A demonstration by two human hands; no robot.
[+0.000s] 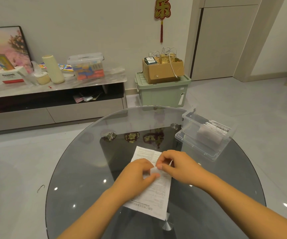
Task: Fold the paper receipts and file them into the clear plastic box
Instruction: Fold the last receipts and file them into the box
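Observation:
A long white printed receipt (158,194) lies flat on the round glass table (80,169), running from near the front edge toward the middle. My left hand (135,175) and my right hand (177,166) meet over its middle, fingertips pinching a raised bit of the paper between them. The receipt's middle is hidden under my hands. The clear plastic box (206,137) stands open at the table's right edge, with several folded receipts upright inside it.
The box's clear lid (179,137) lies under or beside it. Beyond the table stand a green storage bin (161,94) topped by a cardboard box (163,69), and a low cabinet (53,100) crowded with containers. Grey floor surrounds the table.

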